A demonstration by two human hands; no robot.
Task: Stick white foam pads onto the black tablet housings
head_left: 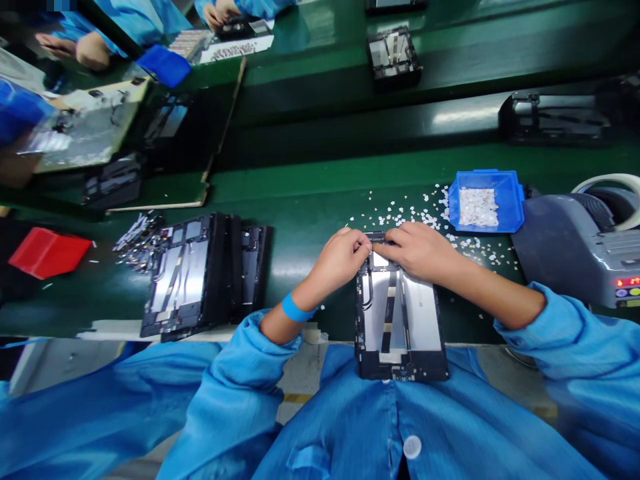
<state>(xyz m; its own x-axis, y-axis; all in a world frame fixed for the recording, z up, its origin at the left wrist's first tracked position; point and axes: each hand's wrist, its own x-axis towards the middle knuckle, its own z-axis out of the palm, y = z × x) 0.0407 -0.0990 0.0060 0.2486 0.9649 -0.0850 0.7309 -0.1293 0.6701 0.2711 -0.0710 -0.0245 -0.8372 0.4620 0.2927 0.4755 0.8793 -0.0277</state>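
Note:
An opened tablet (421, 313), with its silver batteries and black ribbon cables exposed, lies at the bench's front edge, its near end overhanging toward my body. My left hand (345, 253) is closed in a pinch at the tablet's upper left corner; anything between the fingertips is hidden. Bent over the tablet's top edge, my right hand (420, 250) grips it there, with the index finger reaching toward the left fingertips. Tiny white pieces (400, 215) are scattered on the green bench just beyond both hands.
A blue bin (515, 200) of small pieces stands to the right, beside a grey tape dispenser (560, 247). Left are stacked opened tablets (220, 267), small metal parts (137, 240) and a red bin (47, 253). More tablets (395, 57) sit across the line, where other people's hands (220, 13) work.

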